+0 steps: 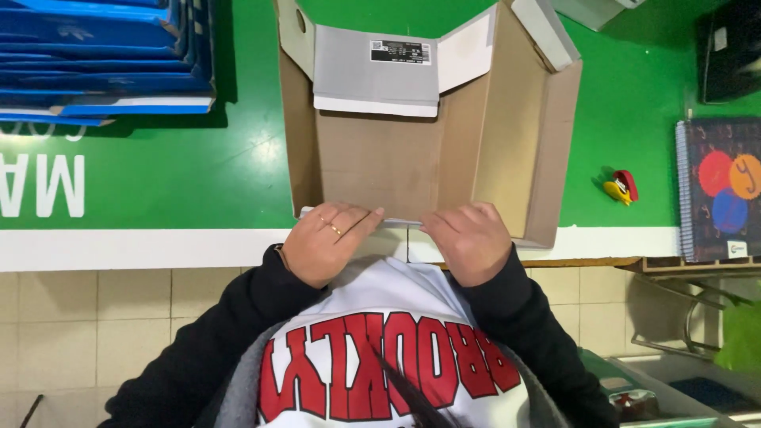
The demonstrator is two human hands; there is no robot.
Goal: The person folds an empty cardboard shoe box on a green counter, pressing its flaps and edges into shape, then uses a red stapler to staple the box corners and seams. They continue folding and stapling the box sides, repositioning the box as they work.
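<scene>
A brown cardboard box (pixel 380 158), partly folded with grey outer flaps, lies open on the green table (pixel 198 174). My left hand (pixel 325 242) presses on the near flap of the box, fingers curled over its edge, a ring on one finger. My right hand (pixel 469 242) grips the same near flap just to the right. Both hands sit at the table's front edge, close to my chest.
A stack of flat blue boxes (pixel 103 59) lies at the back left. A small red and yellow object (pixel 622 188) and a spiral notebook (pixel 720 190) sit at the right. A dark object (pixel 729 47) is at the far right corner. Tiled floor lies below.
</scene>
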